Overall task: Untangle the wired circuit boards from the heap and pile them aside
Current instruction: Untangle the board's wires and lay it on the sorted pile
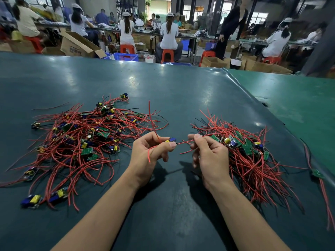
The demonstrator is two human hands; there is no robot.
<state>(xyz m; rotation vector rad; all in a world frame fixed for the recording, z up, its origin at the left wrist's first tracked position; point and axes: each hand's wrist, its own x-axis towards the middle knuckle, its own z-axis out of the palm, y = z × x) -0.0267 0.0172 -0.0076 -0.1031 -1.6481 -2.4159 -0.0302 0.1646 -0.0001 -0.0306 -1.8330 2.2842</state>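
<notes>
A tangled heap [85, 136] of small green circuit boards with red and black wires lies on the left of the dark green table [172, 196]. A second, tidier pile [248, 153] of boards and wires lies on the right. Between them, my left hand [150, 154] pinches one small board [171, 140] with blue and yellow parts; its red wires stick up and hang down past the fingers. My right hand [208, 156] pinches a red wire [184, 142] that runs from that board toward the right pile.
A single board [318, 173] with long wires lies apart near the right edge. A lighter green mat [290, 98] overlaps the table's far right. Beyond the table's far edge, people sit on red stools at benches, with cardboard boxes and blue crates.
</notes>
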